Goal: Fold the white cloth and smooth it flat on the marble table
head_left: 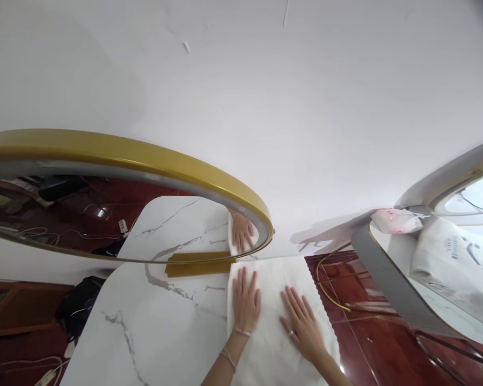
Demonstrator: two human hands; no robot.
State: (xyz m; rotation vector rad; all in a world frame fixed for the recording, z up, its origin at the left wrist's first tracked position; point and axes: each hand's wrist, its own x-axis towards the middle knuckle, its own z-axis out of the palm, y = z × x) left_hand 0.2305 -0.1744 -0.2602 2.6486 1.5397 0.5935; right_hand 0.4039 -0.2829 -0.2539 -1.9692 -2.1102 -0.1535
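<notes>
A white cloth (271, 300) with a scalloped edge lies spread over the right end of a white marble-patterned table (165, 327). My left hand (246, 303) rests flat on the cloth's left part, fingers pointing toward the wall. On the right part of the same cloth lies my right hand (304, 324), palm down with the fingers a little apart and a ring on one finger. Neither hand grips anything. The cloth's near end runs out of view below.
A gold-framed mirror (209, 174) stands against the white wall, its gold base (201, 267) on the table. To the right, a second table (390, 284) holds a tissue pack (396, 220) and a printed white bag (459, 262). A black bag (78, 305) sits at left.
</notes>
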